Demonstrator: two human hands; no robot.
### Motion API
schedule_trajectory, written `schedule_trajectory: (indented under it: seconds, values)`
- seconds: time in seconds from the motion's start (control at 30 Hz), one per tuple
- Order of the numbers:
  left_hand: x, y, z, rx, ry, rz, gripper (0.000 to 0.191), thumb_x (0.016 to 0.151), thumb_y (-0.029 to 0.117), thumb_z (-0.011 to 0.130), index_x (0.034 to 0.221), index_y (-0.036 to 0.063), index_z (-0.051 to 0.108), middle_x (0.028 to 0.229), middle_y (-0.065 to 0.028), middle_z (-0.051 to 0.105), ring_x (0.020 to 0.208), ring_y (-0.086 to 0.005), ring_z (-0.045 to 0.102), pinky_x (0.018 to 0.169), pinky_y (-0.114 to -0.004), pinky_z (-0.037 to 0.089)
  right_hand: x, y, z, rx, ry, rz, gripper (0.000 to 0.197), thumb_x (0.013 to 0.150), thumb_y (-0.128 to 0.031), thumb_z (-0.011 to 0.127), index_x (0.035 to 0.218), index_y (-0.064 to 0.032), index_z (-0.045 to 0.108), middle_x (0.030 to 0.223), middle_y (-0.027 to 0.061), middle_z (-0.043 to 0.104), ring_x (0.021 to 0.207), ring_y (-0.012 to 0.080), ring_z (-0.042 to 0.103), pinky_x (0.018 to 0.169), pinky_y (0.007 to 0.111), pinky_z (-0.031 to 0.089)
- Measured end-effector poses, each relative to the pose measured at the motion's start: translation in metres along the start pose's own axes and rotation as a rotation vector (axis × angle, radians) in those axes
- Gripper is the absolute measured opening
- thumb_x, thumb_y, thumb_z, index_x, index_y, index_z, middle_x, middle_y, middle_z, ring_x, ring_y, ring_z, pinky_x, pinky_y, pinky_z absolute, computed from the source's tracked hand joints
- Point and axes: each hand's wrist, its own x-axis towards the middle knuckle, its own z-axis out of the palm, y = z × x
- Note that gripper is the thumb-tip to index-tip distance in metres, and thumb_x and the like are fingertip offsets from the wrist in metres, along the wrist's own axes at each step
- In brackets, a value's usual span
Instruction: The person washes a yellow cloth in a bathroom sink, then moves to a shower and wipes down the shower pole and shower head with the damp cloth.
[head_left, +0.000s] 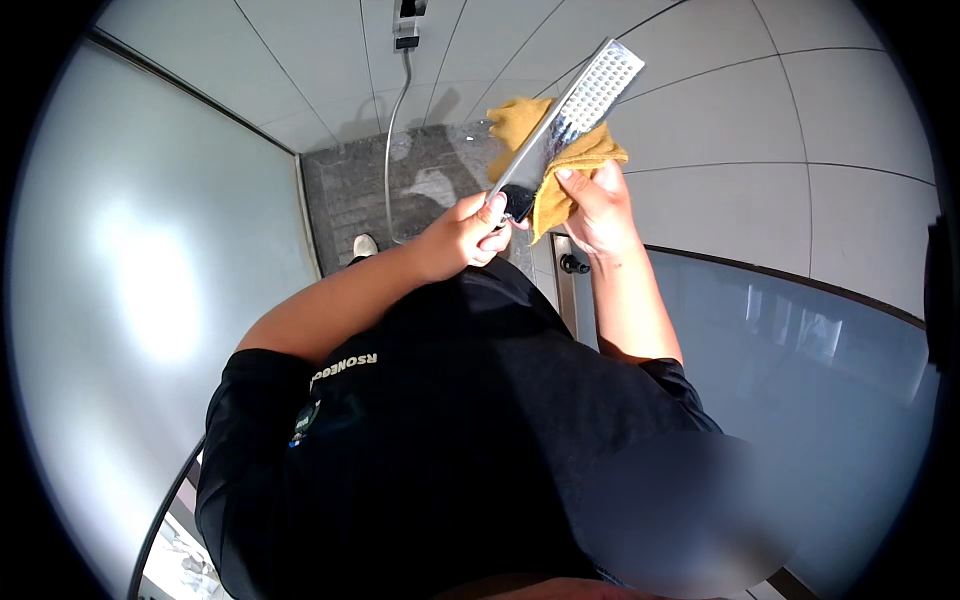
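Note:
A flat rectangular handheld shower head (600, 82) with a nozzle-studded face is held up in front of me, tilted to the upper right. My left hand (469, 234) grips its lower end beside a black part. A mustard-yellow cloth (577, 169) wraps around the middle of the shower head, and some of it sticks out on the far side. My right hand (600, 202) pinches the cloth against the near edge, thumb on top. The fingers behind the cloth are hidden.
A metal shower hose (389, 150) hangs from a wall fitting (407, 34) down towards the grey floor (345, 180). A frosted glass panel (97, 247) stands to my left. To my right is a glassy door (750, 322) with a black handle (574, 264). Tiled walls (712, 120) enclose the corner.

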Motion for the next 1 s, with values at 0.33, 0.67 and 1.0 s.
schedule_trajectory:
  seconds: [0.33, 0.67, 1.0]
  values:
    - [0.021, 0.019, 0.012, -0.075, 0.499, -0.007, 0.044, 0.104, 0.053, 0.041, 0.095, 0.0133, 0.057, 0.066, -0.0004, 0.052, 0.049, -0.0134, 0.045, 0.046, -0.027, 0.036, -0.003, 0.027, 0.053, -0.902, 0.003, -0.277, 0.035, 0.090, -0.011, 0.067, 0.122, -0.0005, 0.058, 0.129, 0.0249, 0.050, 0.113, 0.0366, 0.056, 0.096, 0.043, 0.046]
    - [-0.008, 0.029, 0.048, -0.226, 0.401, -0.335, 0.041, 0.101, 0.048, 0.047, 0.083, 0.0139, 0.058, 0.066, 0.0012, 0.055, 0.050, -0.0126, 0.048, 0.047, -0.026, 0.038, -0.028, -0.018, 0.093, -1.282, 0.096, -0.659, 0.075, 0.081, -0.016, 0.074, 0.141, 0.0093, 0.039, 0.146, 0.0341, 0.033, 0.124, 0.0499, 0.049, 0.103, 0.049, 0.043]
    - [0.031, 0.023, 0.074, -0.308, -0.192, -0.421, 0.060, 0.104, 0.051, 0.025, 0.060, 0.0142, 0.039, 0.045, 0.0036, 0.029, 0.040, -0.0096, 0.023, 0.043, -0.025, 0.022, 0.060, -0.126, 0.078, -1.082, 0.226, -0.607, 0.044, 0.083, -0.020, 0.062, 0.118, 0.0056, 0.056, 0.122, 0.0262, 0.057, 0.114, 0.0439, 0.056, 0.099, 0.048, 0.047]
